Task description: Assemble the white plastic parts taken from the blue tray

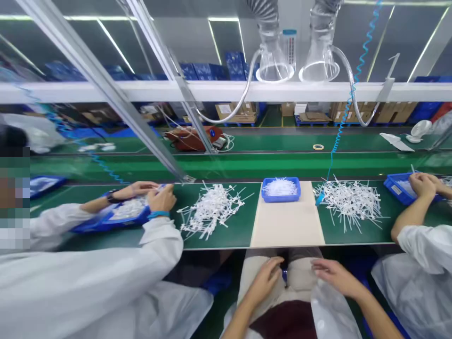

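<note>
Left hand [266, 278] and right hand [335, 276] are rested, loosely uncurled, on the lap [301, 277]. Ahead, a blue tray [281, 198] of white pieces [281, 187] is set on a beige mat [286, 227], flanked by two piles [213, 208] of white strips.

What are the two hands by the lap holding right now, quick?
Left hand: open, fingers loosely bent over the left leg, nothing seen in it.
Right hand: open, over the right leg, nothing seen in it.
</note>
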Demonstrator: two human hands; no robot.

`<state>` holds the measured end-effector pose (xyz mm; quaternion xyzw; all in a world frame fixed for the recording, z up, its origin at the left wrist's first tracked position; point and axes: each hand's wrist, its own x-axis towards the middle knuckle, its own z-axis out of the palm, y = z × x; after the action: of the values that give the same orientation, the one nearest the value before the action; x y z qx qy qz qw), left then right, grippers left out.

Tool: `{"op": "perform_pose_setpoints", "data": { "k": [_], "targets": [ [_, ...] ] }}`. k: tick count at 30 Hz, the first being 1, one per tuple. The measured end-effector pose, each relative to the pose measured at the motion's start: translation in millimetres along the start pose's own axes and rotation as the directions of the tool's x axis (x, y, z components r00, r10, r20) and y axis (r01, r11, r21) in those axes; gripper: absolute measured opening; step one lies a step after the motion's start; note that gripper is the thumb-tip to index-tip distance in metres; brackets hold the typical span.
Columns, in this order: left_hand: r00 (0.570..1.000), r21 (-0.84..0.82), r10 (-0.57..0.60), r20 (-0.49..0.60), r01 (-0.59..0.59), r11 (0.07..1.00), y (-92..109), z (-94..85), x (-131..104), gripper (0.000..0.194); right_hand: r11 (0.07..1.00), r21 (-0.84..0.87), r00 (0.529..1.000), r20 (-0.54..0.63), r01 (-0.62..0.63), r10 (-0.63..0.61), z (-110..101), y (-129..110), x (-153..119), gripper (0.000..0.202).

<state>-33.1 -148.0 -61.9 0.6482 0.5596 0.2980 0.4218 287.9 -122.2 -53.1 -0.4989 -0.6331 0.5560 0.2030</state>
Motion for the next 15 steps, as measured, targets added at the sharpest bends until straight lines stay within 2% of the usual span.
{"op": "perform_pose_setpoints", "data": {
  "k": [1,2,4,6,8,10,12,15],
  "targets": [
    [0.999,-0.060,0.000,-0.032,-0.002,0.998,-15.9,-1.9,-11.0,0.038,0.995,0.100,1.000,0.018,0.020,-0.022,-10.7,-14.1,-3.8,0.054],
    [0.998,-0.113,-0.034,-0.059,0.028,0.993,-30.5,-5.5,-21.0,0.038,0.983,0.177,0.999,-0.027,0.047,-0.043,-21.2,-28.5,-3.8,0.055],
    [0.990,-0.220,-0.114,-0.084,0.093,0.971,-52.7,-10.5,-34.9,0.040,0.960,0.249,0.967,-0.245,0.128,-0.065,-39.7,-55.5,6.9,0.060],
    [0.982,-0.278,-0.161,-0.095,0.129,0.952,-64.5,-6.3,-38.1,0.042,0.936,0.262,0.866,-0.495,0.234,-0.078,-52.7,-77.2,28.3,0.069],
    [0.979,-0.274,-0.158,-0.132,0.117,0.955,-69.1,6.0,-31.6,0.043,0.911,0.256,0.765,-0.637,0.322,-0.091,-59.5,-92.6,54.3,0.078],
    [0.967,-0.261,-0.161,-0.196,0.107,0.959,-71.7,18.9,-19.8,0.044,0.904,0.251,0.721,-0.687,0.346,-0.086,-60.4,-103.3,79.9,0.080],
    [0.948,-0.281,-0.204,-0.243,0.133,0.951,-76.3,24.7,-7.6,0.048,0.917,0.254,0.712,-0.701,0.308,-0.045,-56.7,-111.1,102.0,0.078],
    [0.924,-0.318,-0.276,-0.266,0.187,0.930,-88.4,16.1,5.5,0.061,0.928,0.273,0.700,-0.714,0.252,0.020,-48.4,-119.8,127.1,0.076]
  ]
}}
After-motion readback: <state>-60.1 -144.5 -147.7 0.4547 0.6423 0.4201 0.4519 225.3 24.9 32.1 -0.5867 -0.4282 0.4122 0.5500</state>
